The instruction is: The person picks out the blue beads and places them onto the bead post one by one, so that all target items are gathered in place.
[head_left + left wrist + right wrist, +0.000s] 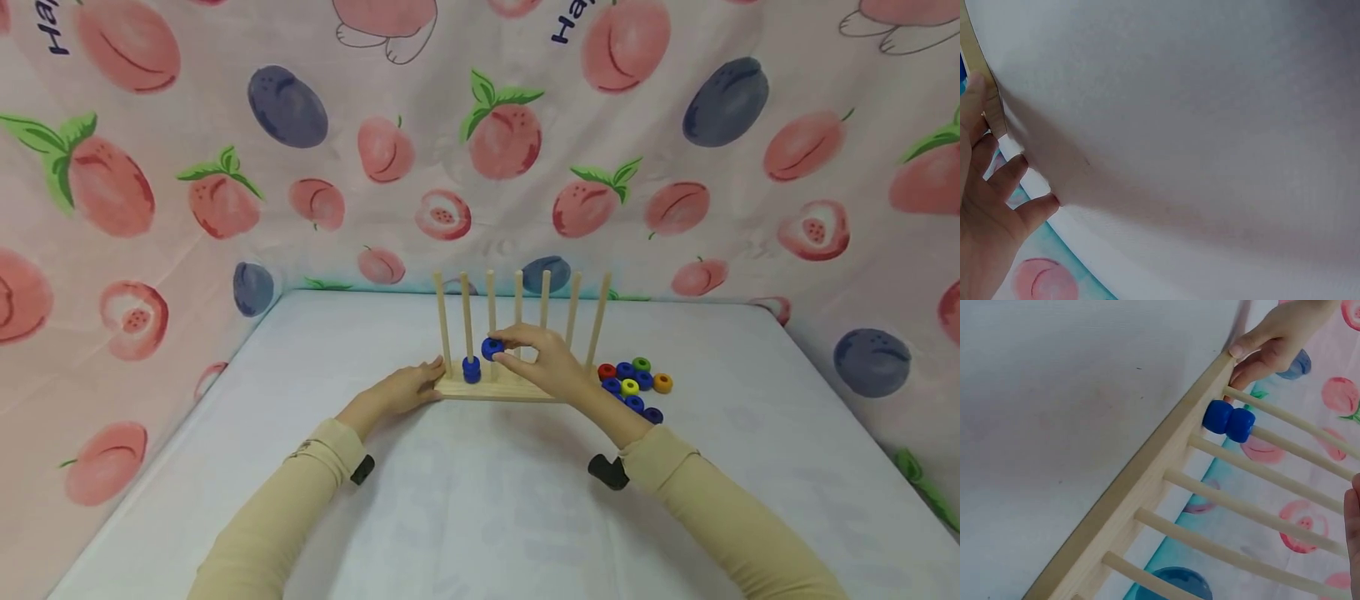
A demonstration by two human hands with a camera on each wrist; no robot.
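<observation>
A wooden peg rack (498,388) with several upright pegs stands on the table. My left hand (401,389) grips the left end of its base; in the right wrist view the thumb of that left hand (1279,347) lies on the front edge, other fingers behind. Two blue beads (471,370) are stacked low on the second peg from the left. My right hand (546,360) pinches another blue bead (492,349) between thumb and fingers, in front of the third peg, above base level. In the right wrist view only a sliver of the right hand (1352,528) shows; its bead is out of sight.
Right of the rack lies a loose group of beads: several blue ones, a red bead (606,372), a green bead (641,364), a yellow bead (629,387) and an orange bead (662,383). A fruit-printed cloth (450,150) hangs behind the white table (480,500).
</observation>
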